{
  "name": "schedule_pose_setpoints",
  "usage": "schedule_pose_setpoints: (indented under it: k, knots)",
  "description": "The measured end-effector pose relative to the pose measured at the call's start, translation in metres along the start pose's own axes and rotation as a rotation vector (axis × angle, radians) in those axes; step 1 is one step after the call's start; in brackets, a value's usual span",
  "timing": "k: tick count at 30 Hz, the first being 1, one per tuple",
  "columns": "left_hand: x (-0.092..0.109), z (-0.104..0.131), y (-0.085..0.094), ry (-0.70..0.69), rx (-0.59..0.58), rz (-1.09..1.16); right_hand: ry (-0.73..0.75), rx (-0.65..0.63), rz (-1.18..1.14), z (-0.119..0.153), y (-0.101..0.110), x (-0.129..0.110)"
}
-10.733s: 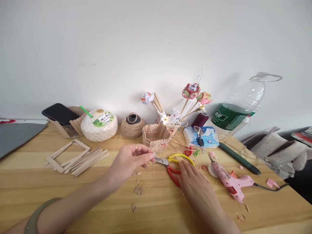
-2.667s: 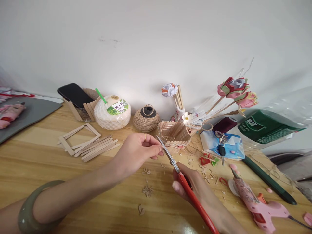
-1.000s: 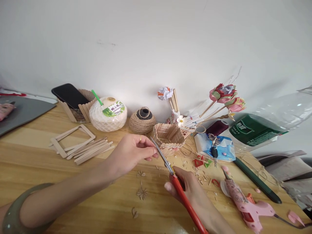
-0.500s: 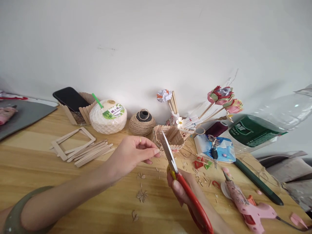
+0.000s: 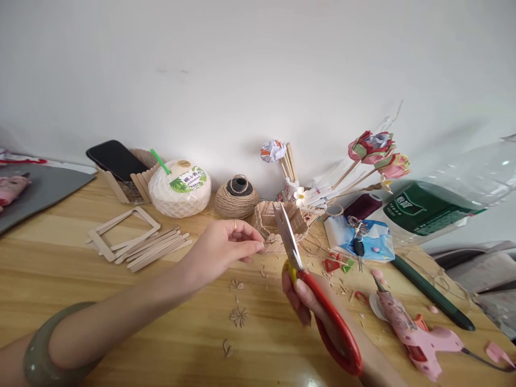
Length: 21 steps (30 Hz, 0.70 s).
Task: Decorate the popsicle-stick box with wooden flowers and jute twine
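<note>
The red-and-yellow scissors [image 5: 318, 293] are raised above the wooden surface [image 5: 161, 338], the right hand [image 5: 308, 298] wrapped around their handles. Their long axis slants from near right to far left, carrying the slightly parted blades [image 5: 288, 234] just right of the left hand [image 5: 220, 250], apart from its fingertips. That hand has thumb and forefinger pinched together (anything between them is too small to tell). The stick-built box [image 5: 264, 215] stands behind the blades, while a flower-shaped cluster of petal pieces [image 5: 238, 317] lies nearer the person, between the forearms.
</note>
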State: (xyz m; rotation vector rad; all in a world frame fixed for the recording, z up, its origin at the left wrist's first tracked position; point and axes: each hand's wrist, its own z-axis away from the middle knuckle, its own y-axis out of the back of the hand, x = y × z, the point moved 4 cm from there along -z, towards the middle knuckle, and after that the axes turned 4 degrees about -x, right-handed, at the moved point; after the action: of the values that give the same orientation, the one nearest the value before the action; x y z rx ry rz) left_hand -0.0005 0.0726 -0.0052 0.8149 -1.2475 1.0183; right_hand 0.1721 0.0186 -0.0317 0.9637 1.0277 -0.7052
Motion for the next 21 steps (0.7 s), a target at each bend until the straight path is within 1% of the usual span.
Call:
schedule_pose_setpoints:
  k: [3,5,7,9,11,13,15,17,21]
  knots:
    - [-0.004,-0.006,0.005,-0.029,-0.005,-0.131,-0.039,0.088,0.223,0.0,0.02,-0.011]
    - [-0.007,-0.009,0.007,-0.05,-0.038,-0.235,-0.054,0.157,0.321,0.003,0.036,-0.016]
    - [-0.011,-0.012,0.008,-0.074,-0.066,-0.355,-0.059,0.21,0.393,0.011,0.049,-0.016]
    - [-0.015,-0.013,0.008,-0.098,-0.079,-0.471,-0.086,0.244,0.475,0.022,0.06,-0.007]
    - [-0.019,-0.013,0.005,-0.113,-0.092,-0.565,-0.172,0.265,0.605,0.037,0.069,0.009]
    - [-0.023,-0.012,0.0,-0.102,-0.128,-0.645,-0.266,0.274,0.771,0.052,0.076,0.026]
    - [-0.027,-0.012,-0.007,-0.089,-0.178,-0.734,-0.314,0.265,0.903,0.066,0.08,0.04]
    - [-0.029,-0.012,-0.016,-0.128,-0.215,-0.867,-0.314,0.25,0.962,0.076,0.082,0.051]
    - [-0.032,-0.014,-0.034,-0.308,-0.253,-1.272,-0.234,0.191,0.974,0.083,0.079,0.063]
